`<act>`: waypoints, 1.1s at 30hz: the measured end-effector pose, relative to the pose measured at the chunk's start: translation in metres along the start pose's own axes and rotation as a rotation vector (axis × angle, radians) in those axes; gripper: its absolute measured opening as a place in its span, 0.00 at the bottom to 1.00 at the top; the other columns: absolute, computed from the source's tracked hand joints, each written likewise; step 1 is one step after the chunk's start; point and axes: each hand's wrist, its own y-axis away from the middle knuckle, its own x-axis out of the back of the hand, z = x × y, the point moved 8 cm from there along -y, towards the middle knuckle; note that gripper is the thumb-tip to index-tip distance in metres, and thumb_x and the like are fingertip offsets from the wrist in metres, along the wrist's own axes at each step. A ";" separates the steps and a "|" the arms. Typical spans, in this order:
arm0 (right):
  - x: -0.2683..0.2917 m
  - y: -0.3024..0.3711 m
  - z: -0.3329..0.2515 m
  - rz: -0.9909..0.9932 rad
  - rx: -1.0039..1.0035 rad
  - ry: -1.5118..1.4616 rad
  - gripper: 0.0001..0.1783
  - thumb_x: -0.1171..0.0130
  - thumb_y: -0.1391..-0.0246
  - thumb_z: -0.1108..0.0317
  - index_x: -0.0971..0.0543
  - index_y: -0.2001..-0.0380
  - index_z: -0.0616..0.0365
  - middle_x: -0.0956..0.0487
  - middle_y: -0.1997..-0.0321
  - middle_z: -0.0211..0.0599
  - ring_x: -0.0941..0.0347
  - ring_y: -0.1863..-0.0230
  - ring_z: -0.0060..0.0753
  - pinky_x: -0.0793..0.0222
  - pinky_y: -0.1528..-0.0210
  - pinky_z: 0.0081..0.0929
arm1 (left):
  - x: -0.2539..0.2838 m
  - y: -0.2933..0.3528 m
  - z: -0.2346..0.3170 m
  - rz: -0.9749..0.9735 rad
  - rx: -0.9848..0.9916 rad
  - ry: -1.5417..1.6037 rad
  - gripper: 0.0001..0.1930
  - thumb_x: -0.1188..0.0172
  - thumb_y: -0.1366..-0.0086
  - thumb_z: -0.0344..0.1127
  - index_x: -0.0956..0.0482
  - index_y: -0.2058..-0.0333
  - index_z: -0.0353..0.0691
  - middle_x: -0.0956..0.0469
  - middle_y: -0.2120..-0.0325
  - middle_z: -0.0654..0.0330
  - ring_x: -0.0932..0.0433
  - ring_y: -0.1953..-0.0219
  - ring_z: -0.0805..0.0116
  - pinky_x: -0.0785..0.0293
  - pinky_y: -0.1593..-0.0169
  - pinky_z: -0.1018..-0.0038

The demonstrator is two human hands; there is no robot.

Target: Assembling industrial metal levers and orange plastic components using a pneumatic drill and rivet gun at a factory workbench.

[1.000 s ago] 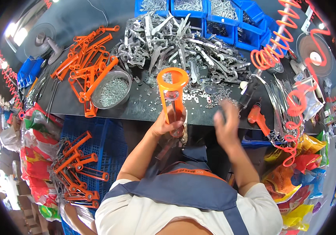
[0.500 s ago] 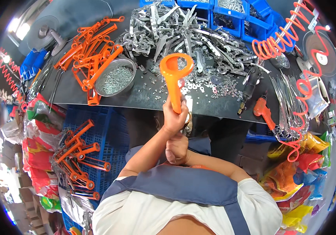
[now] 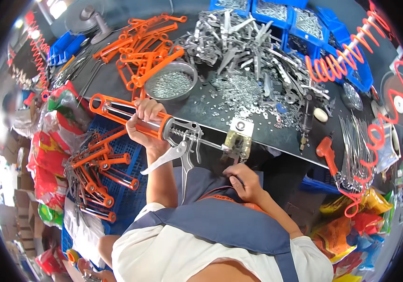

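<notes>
My left hand is wrapped round the orange frame of a caulking gun, held sideways. Its ring end points left; the silver handle and trigger hang down towards my lap. The gun's steel rod runs right to a small metal fixture at the table's front edge, and seems to rest against it. Just below that fixture is my right hand, its fingers curled closed. Whatever it may grip is too small or hidden to make out.
Orange frames, a metal bowl of small parts and heaped silver handles cover the table. An air screwdriver and a red-orange tool lie right. Finished-looking caulking guns sit over a blue crate at left.
The caulking gun has swung from pointing end-on in front of me to lying sideways at left, its rod at the fixture. My hands have parted; the right one is beside the fixture.
</notes>
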 end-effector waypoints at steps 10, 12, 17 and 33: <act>-0.046 -0.084 0.001 0.262 -0.248 -0.366 0.31 0.49 0.41 0.60 0.42 0.42 0.71 0.35 0.40 0.49 0.33 0.43 0.45 0.35 0.42 0.40 | 0.008 0.036 -0.013 -0.019 -0.035 -0.477 0.14 0.48 0.48 0.35 0.31 0.62 0.38 0.41 0.80 0.68 0.42 0.78 0.79 0.42 0.70 0.80; -0.092 -0.073 0.018 0.231 -0.753 -1.313 0.25 0.53 0.39 0.64 0.40 0.44 0.68 0.34 0.42 0.45 0.34 0.42 0.42 0.33 0.44 0.38 | -0.001 0.030 -0.014 -0.106 0.061 -0.506 0.14 0.48 0.48 0.34 0.31 0.61 0.38 0.41 0.80 0.68 0.42 0.78 0.78 0.42 0.70 0.79; -0.094 -0.060 0.033 0.019 -0.680 -1.060 0.22 0.47 0.43 0.73 0.36 0.46 0.66 0.32 0.43 0.44 0.34 0.41 0.40 0.35 0.41 0.43 | 0.008 0.031 0.078 0.160 0.198 -1.335 0.14 0.40 0.46 0.31 0.30 0.61 0.36 0.32 0.75 0.65 0.34 0.74 0.76 0.34 0.69 0.77; 0.142 -0.098 0.114 0.545 -0.323 0.417 0.06 0.44 0.47 0.74 0.22 0.65 0.62 0.21 0.69 0.43 0.22 0.70 0.34 0.30 0.68 0.26 | -0.033 0.185 0.533 0.416 0.941 -3.372 0.30 0.48 0.36 0.37 0.43 0.36 0.48 0.47 0.36 0.48 0.49 0.34 0.50 0.51 0.34 0.61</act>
